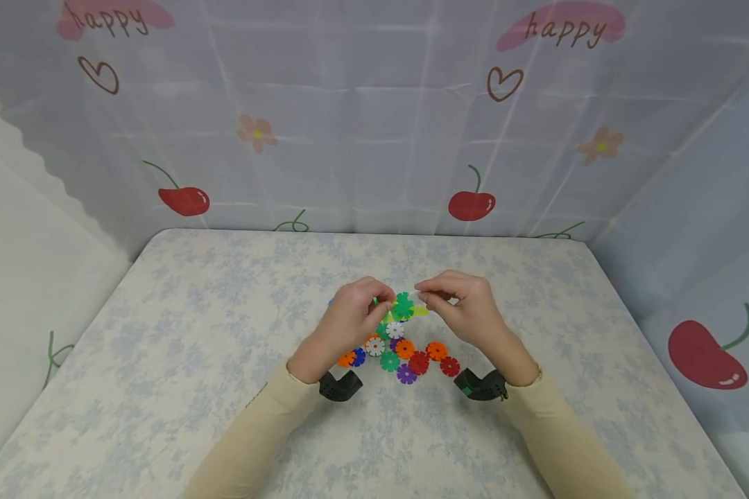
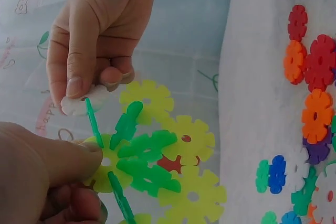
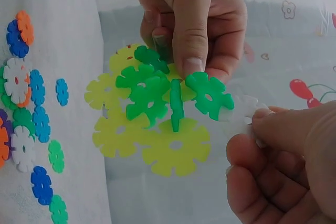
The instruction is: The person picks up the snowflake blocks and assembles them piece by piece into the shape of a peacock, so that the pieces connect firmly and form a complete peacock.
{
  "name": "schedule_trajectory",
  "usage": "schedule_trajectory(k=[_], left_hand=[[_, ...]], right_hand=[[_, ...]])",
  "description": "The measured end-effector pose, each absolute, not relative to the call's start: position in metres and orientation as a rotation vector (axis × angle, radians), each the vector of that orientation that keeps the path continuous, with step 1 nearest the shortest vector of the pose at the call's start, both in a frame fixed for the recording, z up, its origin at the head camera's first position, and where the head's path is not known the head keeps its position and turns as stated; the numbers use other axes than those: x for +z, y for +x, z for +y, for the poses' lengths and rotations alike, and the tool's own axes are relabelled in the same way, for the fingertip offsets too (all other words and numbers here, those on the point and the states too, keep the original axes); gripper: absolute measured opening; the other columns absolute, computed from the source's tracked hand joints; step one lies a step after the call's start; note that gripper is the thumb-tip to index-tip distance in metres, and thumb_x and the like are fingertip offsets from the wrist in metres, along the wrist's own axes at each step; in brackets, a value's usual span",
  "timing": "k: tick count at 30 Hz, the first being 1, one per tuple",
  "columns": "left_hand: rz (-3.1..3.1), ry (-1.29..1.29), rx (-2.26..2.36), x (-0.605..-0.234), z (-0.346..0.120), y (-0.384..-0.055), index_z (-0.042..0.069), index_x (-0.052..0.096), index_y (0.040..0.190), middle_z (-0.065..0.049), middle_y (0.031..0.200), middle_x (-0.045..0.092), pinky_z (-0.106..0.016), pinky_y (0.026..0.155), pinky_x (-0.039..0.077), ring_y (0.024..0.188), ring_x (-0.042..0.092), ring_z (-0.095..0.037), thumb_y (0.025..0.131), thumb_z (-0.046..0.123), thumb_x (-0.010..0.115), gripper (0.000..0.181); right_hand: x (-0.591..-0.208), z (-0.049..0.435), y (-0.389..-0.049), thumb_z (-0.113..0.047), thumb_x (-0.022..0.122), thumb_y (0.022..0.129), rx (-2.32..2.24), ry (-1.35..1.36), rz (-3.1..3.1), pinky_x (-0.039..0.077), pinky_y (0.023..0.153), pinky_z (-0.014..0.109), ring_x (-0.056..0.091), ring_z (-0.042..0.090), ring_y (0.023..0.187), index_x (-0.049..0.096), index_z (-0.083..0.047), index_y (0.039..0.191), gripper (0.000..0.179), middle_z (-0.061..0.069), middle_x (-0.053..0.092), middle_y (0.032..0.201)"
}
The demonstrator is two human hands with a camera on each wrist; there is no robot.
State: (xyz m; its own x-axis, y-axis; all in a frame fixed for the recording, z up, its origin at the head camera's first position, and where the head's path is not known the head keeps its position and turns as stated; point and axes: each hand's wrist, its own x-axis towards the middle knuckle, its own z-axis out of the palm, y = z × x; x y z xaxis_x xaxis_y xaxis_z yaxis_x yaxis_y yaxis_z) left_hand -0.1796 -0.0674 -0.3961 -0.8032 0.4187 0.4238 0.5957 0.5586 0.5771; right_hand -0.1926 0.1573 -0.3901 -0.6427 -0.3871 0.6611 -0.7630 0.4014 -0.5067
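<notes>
Left hand: fingertip pinch on yellow flower disc of yellow-and-green cluster, over table. Right hand: narrow pinch on white flower disc, against green flower disc of cluster; seating unclear. Apparent step, slotting: align notches crosswise, brace near joint, press straight, without twisting.

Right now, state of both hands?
Left hand: closed, pinching a yellow flower-shaped disc.
Right hand: closed, pinching a white flower-shaped disc.
</notes>
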Motion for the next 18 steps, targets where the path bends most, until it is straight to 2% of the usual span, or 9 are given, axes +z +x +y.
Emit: schedule_trajectory(k=[10, 18], left_hand=[[-2.427, -0.889, -1.107, -0.3978, -0.0646, -0.1770, 0.001, 0.071, 0.097, -0.010, 0.089, 0.067, -0.022, 0.060, 0.049, 0.066, 0.051, -0.015, 0.096, 0.001, 0.066, 0.005], [-2.399, -0.865, -1.161, -0.3974, -0.0647, -0.1786, 0.000, 0.072, 0.098, -0.011, 0.089, 0.069, -0.020, 0.056, 0.045, 0.060, 0.047, -0.012, 0.096, 0.001, 0.067, 0.006]], right_hand=[[-0.3864, 0.1510, -0.1860, 0.012, 0.081, 0.075, 1.033, 1.001, -2.133, 0.055, 0.067, 0.012, 0.065, 0.014, 0.064, 0.079, 0.001, 0.091, 0.020, 0.008, 0.073, 0.078], [-0.3883, 0.1500, -0.1865, 0.009, 0.080, 0.079, 1.042, 0.941, -2.153, 0.051, 0.066, 0.009, 0.062, 0.014, 0.065, 0.078, 0.002, 0.094, 0.017, 0.010, 0.074, 0.082]])
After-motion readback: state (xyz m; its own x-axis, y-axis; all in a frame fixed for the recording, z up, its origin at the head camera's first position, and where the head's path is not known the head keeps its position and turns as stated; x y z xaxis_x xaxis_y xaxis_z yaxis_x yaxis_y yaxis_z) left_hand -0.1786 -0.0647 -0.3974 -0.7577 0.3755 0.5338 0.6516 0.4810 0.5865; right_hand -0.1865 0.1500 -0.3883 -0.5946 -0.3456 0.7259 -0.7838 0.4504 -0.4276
